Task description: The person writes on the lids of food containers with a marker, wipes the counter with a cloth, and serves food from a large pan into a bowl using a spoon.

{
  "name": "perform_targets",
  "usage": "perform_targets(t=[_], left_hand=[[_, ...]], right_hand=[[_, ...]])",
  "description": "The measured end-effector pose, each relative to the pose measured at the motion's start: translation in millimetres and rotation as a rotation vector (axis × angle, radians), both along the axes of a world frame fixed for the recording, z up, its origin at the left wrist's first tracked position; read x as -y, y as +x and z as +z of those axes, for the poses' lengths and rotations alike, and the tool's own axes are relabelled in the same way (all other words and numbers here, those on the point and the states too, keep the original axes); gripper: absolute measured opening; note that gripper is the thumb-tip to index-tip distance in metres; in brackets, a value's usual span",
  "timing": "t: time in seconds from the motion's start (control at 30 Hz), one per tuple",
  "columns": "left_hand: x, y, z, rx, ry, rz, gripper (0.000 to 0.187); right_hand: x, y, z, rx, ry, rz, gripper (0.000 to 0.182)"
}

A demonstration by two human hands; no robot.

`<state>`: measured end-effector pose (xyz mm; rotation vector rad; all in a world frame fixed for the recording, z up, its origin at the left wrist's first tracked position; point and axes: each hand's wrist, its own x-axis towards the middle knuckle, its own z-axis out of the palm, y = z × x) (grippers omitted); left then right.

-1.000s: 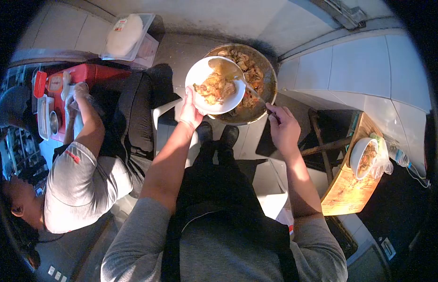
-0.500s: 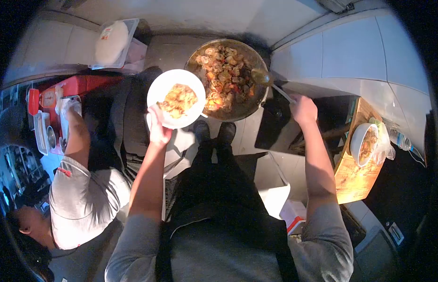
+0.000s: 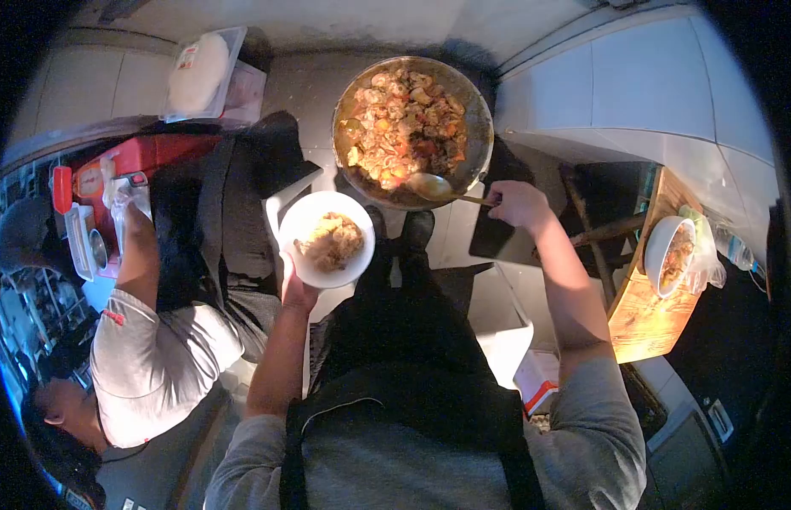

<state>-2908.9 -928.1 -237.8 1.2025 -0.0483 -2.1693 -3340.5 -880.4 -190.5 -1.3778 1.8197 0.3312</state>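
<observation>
My left hand (image 3: 295, 285) grips the lower left rim of a white bowl (image 3: 361, 268), which holds a portion of stewed food (image 3: 334, 243). Closed round the handle of a ladle (image 3: 431, 187) is my right hand (image 3: 520, 205). The ladle's head rests at the lower edge of the food in a large round pan (image 3: 478, 136). Chunks of meat with orange and red pieces (image 3: 404, 119) fill most of the pan. The bowl is just below and left of the pan, apart from it.
A co-worker (image 3: 162, 348) at the left reaches toward a red container (image 3: 141, 161). A clear box (image 3: 200, 76) stands at the upper left. On a wooden surface (image 3: 655, 327) at the right are another filled bowl (image 3: 653, 259) and a plastic bag (image 3: 708, 255).
My left hand has brought the bowl down and slightly right, away from the pan. The ladle has swung from the pan's right edge to its lower part, with my right hand moving left and down.
</observation>
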Motion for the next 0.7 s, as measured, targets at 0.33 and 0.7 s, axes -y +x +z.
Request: perform_targets(t=[0.33,0.7], left_hand=[[-5.9,8.8,-1.1,0.101,-0.056,-0.060,0.069],[5.2,8.1,13.3,0.076,-0.096,-0.026,0.070]], right_hand=[[23.6,67.8,-74.6,0.615,0.212,-0.651,0.021],[-11.6,58.6,-59.0,0.599,0.106,-0.759,0.018]])
